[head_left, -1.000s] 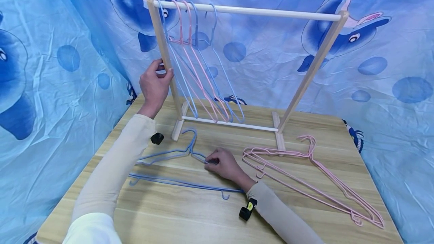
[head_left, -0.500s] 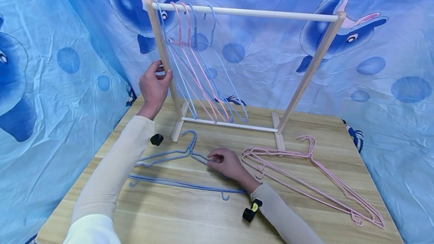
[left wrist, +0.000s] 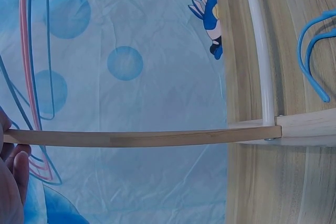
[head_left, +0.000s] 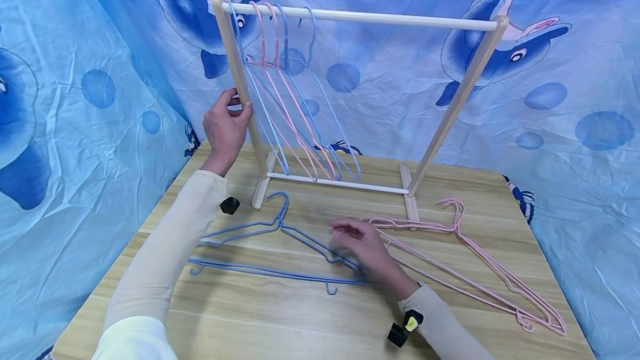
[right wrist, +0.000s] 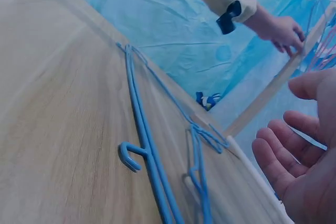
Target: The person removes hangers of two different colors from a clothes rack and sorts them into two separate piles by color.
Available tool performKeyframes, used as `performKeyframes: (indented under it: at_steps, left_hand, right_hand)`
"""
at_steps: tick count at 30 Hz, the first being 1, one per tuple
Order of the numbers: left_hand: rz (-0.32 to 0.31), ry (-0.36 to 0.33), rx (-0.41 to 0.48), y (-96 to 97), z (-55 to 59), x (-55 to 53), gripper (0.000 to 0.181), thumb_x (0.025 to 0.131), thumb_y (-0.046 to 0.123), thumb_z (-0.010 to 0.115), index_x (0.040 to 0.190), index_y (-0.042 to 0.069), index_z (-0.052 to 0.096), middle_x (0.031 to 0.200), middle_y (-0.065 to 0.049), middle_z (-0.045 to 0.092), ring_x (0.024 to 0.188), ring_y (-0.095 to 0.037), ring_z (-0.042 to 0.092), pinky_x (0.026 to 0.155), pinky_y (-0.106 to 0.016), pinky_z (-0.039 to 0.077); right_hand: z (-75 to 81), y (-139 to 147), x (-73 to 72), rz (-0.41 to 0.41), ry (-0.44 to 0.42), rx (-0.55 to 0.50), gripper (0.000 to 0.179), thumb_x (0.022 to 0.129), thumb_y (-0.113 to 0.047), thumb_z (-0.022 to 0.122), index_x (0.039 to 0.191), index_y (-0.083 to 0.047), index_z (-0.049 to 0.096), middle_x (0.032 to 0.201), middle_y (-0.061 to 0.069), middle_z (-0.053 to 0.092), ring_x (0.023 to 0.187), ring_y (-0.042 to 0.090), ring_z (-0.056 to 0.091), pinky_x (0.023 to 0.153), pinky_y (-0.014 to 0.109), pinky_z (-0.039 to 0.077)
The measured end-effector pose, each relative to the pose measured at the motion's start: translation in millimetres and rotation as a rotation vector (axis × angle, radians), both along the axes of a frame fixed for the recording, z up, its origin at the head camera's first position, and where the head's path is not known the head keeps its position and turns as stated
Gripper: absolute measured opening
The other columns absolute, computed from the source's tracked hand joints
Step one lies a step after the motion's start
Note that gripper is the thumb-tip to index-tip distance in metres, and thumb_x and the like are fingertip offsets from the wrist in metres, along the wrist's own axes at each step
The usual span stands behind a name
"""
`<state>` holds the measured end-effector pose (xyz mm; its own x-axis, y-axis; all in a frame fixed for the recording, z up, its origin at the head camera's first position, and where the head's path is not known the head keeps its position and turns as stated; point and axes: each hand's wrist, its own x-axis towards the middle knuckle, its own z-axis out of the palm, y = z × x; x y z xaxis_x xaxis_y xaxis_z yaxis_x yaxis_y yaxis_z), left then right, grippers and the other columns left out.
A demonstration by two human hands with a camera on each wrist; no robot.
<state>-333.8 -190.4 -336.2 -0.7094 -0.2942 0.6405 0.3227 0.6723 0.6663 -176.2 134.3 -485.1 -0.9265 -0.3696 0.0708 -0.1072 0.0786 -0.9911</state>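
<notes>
My left hand grips the left wooden post of a small clothes rack, thumb on one side and fingers behind. In the left wrist view the post runs sideways out of the fingers. My right hand holds nothing; its fingers are loosely bent above the table, between two sets of hangers. In the right wrist view its palm and fingers show. Blue hangers lie stacked to its left. Pink hangers lie to its right, their left end partly hidden behind the hand.
Several blue and pink hangers hang at the left end of the rack's white top rail. A white lower bar joins the feet. Blue dolphin-print cloth stands behind and beside the wooden table.
My right hand has left the blue hangers' right arm and moved right, towards the pink ones. The blue hangers stay lying on the table. My left hand keeps its hold on the post.
</notes>
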Motion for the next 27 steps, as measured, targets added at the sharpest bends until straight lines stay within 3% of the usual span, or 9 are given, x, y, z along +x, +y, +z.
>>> performKeyframes:
  at_steps: [3,5,12,16,20,23,27]
  left_hand:
    - [-0.008,0.021,-0.002,0.0,-0.4,-0.2,0.033,0.095,0.027,0.071,0.125,0.012,0.071,0.111,-0.011,0.077,0.092,-0.025,0.077,0.088,-0.041,0.06]
    - [-0.012,0.033,-0.003,-0.1,-0.7,-0.3,0.032,0.095,0.026,0.072,0.124,0.012,0.071,0.111,-0.011,0.077,0.092,-0.026,0.077,0.087,-0.041,0.06]
    - [-0.011,0.033,-0.006,0.3,-0.8,-0.2,0.032,0.096,0.027,0.071,0.124,0.011,0.071,0.111,-0.011,0.077,0.092,-0.026,0.077,0.088,-0.041,0.06]
    - [-0.014,0.028,-0.006,0.2,-0.4,-0.4,0.031,0.096,0.026,0.071,0.123,0.011,0.071,0.112,-0.012,0.076,0.093,-0.026,0.077,0.088,-0.042,0.06]
    - [-0.014,0.021,-0.008,0.1,-0.1,-0.8,0.032,0.096,0.026,0.071,0.124,0.01,0.071,0.112,-0.012,0.076,0.093,-0.027,0.077,0.088,-0.042,0.061]
    - [-0.012,0.02,-0.01,-0.2,0.1,-0.9,0.032,0.096,0.026,0.071,0.124,0.01,0.07,0.112,-0.013,0.076,0.093,-0.027,0.077,0.088,-0.042,0.061]
    - [-0.015,0.024,-0.008,-0.7,-0.1,-1.2,0.032,0.096,0.025,0.071,0.124,0.01,0.071,0.112,-0.013,0.076,0.093,-0.027,0.077,0.087,-0.042,0.061]
  right_hand:
    - [7.7,12,4.5,0.009,-0.042,-0.083,0.042,0.1,-0.013,0.064,0.131,0.015,0.057,0.122,0.032,0.064,0.098,0.017,0.07,0.087,0.051,0.059]
    - [12.6,19,5.6,0.0,-0.047,-0.113,0.043,0.101,-0.014,0.062,0.132,0.015,0.056,0.122,0.03,0.064,0.098,0.019,0.07,0.087,0.054,0.059]
    - [36.4,40,2.7,-0.061,-0.038,-0.213,0.047,0.103,-0.017,0.056,0.135,0.018,0.051,0.116,0.015,0.069,0.099,0.019,0.07,0.086,0.041,0.061]
    - [55.3,46,-5.1,-0.088,0.008,-0.249,0.045,0.106,-0.016,0.05,0.133,0.02,0.05,0.112,0.009,0.071,0.098,0.018,0.07,0.084,0.036,0.061]
    - [79.0,49,-16.3,-0.126,0.069,-0.237,0.041,0.108,-0.022,0.048,0.13,0.011,0.058,0.111,0.007,0.072,0.1,0.023,0.069,0.084,0.034,0.06]
    - [98.4,48,-27.6,-0.142,0.101,-0.225,0.039,0.108,-0.025,0.047,0.129,0.004,0.061,0.111,0.005,0.071,0.101,0.022,0.068,0.085,0.033,0.06]
    - [126.3,44,-45.0,-0.152,0.11,-0.207,0.044,0.108,-0.03,0.047,0.133,0.004,0.06,0.111,0.004,0.07,0.099,0.019,0.068,0.085,0.032,0.059]
